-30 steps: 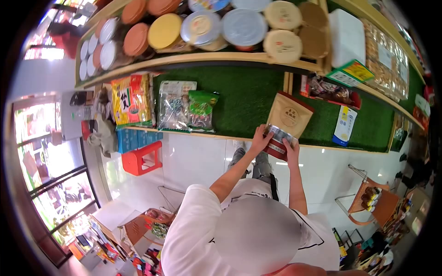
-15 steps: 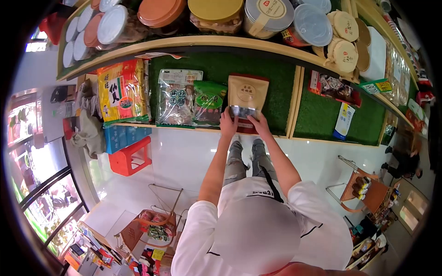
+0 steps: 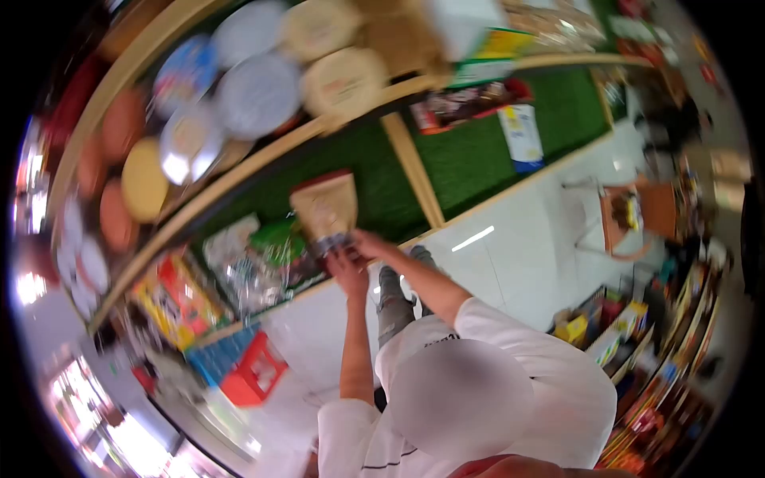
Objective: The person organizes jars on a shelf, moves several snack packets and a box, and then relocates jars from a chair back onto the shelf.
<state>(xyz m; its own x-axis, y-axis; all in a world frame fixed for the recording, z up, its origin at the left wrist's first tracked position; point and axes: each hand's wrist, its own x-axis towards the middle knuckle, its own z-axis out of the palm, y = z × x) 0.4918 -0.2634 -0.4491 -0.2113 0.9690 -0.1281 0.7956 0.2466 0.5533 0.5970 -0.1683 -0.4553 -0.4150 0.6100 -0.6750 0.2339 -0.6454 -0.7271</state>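
A brown paper snack bag [image 3: 325, 205] with a dark red top edge and a shiny band lower down stands on the green-lined shelf [image 3: 382, 179]. My left hand [image 3: 348, 271] is closed at the lower front of the bag, its fingertips blurred. On the bag's lower right side, my right hand [image 3: 371, 244] grips near the edge. Just left of it are a green snack bag [image 3: 279, 243] and a clear packet [image 3: 239, 267], both smeared by motion. Farther left lies a yellow and red packet [image 3: 179, 295].
Lidded jars [image 3: 259, 94] crowd the upper shelf. Past a wooden divider [image 3: 413, 171] are a red box of snacks [image 3: 470, 103] and a white and blue packet [image 3: 520, 137]. A red stool [image 3: 253, 370] and a chair [image 3: 637, 219] stand on the floor.
My view has turned to the right, so the shelf now slants across it. Both hands stay at the brown bag's lower part; the left has shifted onto its front.
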